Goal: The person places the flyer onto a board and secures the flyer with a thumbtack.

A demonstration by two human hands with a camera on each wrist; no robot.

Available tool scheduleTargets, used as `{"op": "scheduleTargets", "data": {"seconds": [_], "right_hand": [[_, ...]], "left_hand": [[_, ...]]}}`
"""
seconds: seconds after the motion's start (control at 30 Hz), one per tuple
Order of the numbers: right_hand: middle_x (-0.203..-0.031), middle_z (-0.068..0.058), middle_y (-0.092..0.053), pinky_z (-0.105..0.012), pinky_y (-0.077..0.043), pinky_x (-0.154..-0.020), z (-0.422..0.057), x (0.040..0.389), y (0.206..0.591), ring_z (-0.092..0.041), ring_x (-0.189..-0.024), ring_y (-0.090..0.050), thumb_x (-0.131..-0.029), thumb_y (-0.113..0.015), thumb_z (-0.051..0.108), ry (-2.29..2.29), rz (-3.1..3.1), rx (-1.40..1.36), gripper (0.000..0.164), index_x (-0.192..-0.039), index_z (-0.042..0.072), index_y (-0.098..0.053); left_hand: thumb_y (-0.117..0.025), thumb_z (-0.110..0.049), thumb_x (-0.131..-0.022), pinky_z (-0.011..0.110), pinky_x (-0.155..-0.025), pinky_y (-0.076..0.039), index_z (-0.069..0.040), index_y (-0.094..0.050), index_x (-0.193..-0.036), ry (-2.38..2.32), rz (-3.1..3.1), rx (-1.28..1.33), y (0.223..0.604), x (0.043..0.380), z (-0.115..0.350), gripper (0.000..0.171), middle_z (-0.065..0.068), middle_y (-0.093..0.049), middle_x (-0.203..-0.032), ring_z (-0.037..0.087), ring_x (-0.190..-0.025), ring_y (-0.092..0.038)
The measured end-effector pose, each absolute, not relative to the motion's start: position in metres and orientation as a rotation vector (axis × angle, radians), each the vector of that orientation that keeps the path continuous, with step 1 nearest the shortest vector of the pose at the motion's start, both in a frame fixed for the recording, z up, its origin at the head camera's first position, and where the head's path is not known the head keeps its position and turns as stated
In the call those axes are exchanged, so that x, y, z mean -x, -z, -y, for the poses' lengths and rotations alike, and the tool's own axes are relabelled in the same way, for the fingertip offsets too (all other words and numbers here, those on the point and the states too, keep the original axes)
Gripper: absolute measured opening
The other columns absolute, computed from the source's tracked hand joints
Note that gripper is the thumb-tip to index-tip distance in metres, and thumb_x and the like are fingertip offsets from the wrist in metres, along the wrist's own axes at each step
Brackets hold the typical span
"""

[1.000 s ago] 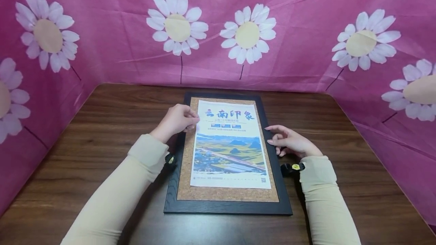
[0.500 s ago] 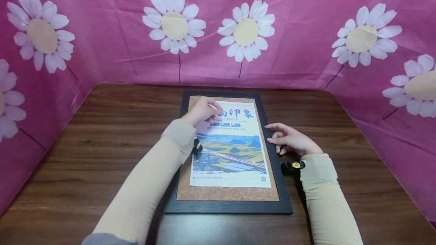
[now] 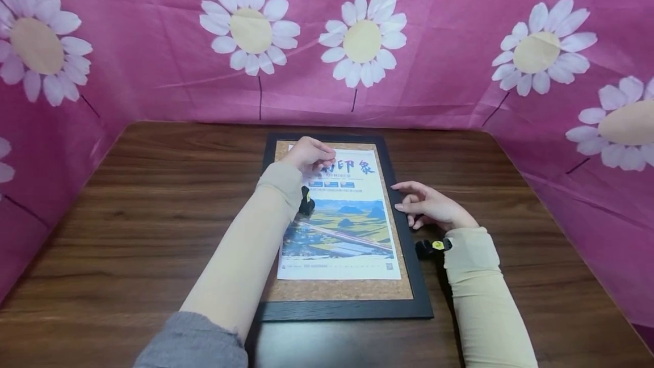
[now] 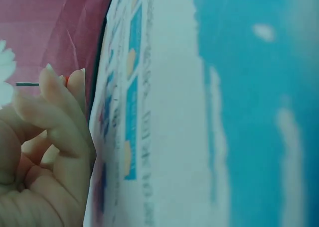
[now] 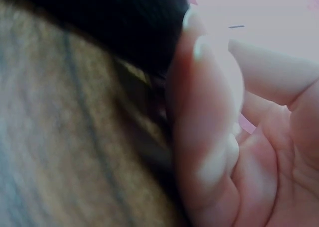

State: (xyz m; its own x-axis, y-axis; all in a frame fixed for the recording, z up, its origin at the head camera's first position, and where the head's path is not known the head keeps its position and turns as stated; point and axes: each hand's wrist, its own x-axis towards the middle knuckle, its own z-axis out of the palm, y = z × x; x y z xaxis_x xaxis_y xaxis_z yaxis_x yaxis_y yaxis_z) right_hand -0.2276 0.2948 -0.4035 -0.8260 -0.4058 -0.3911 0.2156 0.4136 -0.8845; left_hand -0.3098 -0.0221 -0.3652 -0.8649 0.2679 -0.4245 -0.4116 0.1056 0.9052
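A printed poster (image 3: 337, 271) with blue lettering and a landscape picture lies on a black-framed cork board (image 3: 357, 291). My left hand (image 3: 310, 154) is above the poster's upper part and hides some lettering. In the left wrist view, its fingertips pinch a small red thing (image 4: 66, 79), mostly covered by the fingers. A poster edge (image 4: 92, 192) runs close beside that hand. My right hand (image 3: 434, 208) rests at the board's right side, index finger and thumb touching the black frame (image 3: 409, 237). In the right wrist view, these fingers (image 5: 204, 112) meet the dark frame edge.
The board lies on a brown wooden table (image 3: 168, 186). Behind and at both sides hangs a pink cloth (image 3: 168, 44) with large white daisies. A black wrist camera (image 3: 306, 200) sits low over the poster; another wrist camera (image 3: 431, 246) is beside the frame.
My left hand has moved right and up, from the board's left edge to over the poster's top lettering. My right hand stays at the frame's right side. The head view has shifted slightly.
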Motion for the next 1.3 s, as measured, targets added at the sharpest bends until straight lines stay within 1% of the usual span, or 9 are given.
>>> {"op": "scheduleTargets", "data": {"seconds": [0.2, 0.4, 0.8, 1.0, 1.13, 1.23, 1.3], "right_hand": [[-0.078, 0.001, -0.061, -0.024, -0.053, -0.052, -0.294, 0.227, 0.404, -0.011, -0.059, -0.060, -0.097, -0.063, 0.018, 1.445, -2.110, 0.178, 0.059, -0.148, 0.010, -0.035], [-0.079, 0.002, -0.060, -0.021, -0.049, -0.048, -0.297, 0.227, 0.404, -0.010, -0.058, -0.060, -0.098, -0.062, 0.016, 1.457, -2.106, 0.180, 0.058, -0.148, 0.008, -0.035], [-0.079, 0.002, -0.061, -0.023, -0.047, -0.047, -0.296, 0.228, 0.406, -0.011, -0.058, -0.061, -0.097, -0.064, 0.018, 1.442, -2.118, 0.164, 0.058, -0.148, 0.011, -0.037], [-0.078, 0.001, -0.061, -0.023, -0.047, -0.046, -0.295, 0.227, 0.405, -0.011, -0.058, -0.061, -0.097, -0.064, 0.018, 1.452, -2.115, 0.174, 0.059, -0.148, 0.010, -0.036], [-0.078, 0.001, -0.061, -0.023, -0.047, -0.046, -0.295, 0.226, 0.405, -0.011, -0.058, -0.061, -0.097, -0.064, 0.017, 1.458, -2.115, 0.171, 0.059, -0.148, 0.010, -0.036], [-0.078, 0.002, -0.061, -0.023, -0.047, -0.046, -0.294, 0.226, 0.404, -0.010, -0.058, -0.061, -0.097, -0.064, 0.017, 1.458, -2.119, 0.159, 0.059, -0.148, 0.010, -0.037], [-0.078, 0.001, -0.061, -0.023, -0.048, -0.046, -0.294, 0.227, 0.404, -0.010, -0.057, -0.061, -0.097, -0.065, 0.017, 1.458, -2.120, 0.152, 0.059, -0.148, 0.010, -0.037]], "left_hand": [[-0.064, -0.001, -0.094, 0.014, -0.045, -0.038, 0.007, -0.066, -0.120, -1.801, -1.924, 0.224, 0.370, 0.318, 0.019, 0.028, 0.006, -0.070, -0.075, 0.003, -0.046, -0.052], [-0.067, -0.006, -0.093, 0.013, -0.044, -0.032, 0.005, -0.069, -0.115, -1.757, -1.992, 0.232, 0.373, 0.323, 0.017, 0.025, -0.002, -0.067, -0.061, 0.000, -0.043, -0.050], [-0.071, -0.013, -0.091, 0.018, -0.042, -0.028, -0.003, -0.074, -0.111, -1.642, -2.097, 0.224, 0.387, 0.333, 0.017, 0.023, -0.003, -0.067, -0.059, 0.001, -0.039, -0.044], [-0.073, -0.014, -0.089, 0.017, -0.041, -0.028, -0.004, -0.074, -0.110, -1.607, -2.132, 0.242, 0.388, 0.332, 0.017, 0.023, -0.006, -0.059, -0.050, 0.000, -0.038, -0.041], [-0.075, -0.015, -0.087, 0.016, -0.040, -0.028, -0.004, -0.074, -0.103, -1.601, -2.151, 0.259, 0.389, 0.334, 0.017, 0.019, -0.007, -0.051, -0.044, 0.001, -0.038, -0.041], [-0.076, -0.015, -0.087, 0.015, -0.039, -0.028, -0.006, -0.072, -0.091, -1.623, -2.132, 0.277, 0.390, 0.335, 0.017, 0.011, -0.008, -0.051, -0.044, 0.000, -0.038, -0.041], [-0.075, -0.016, -0.087, 0.015, -0.039, -0.028, -0.008, -0.071, -0.083, -1.636, -2.114, 0.287, 0.390, 0.335, 0.017, 0.009, -0.008, -0.052, -0.045, 0.000, -0.038, -0.041]]}}
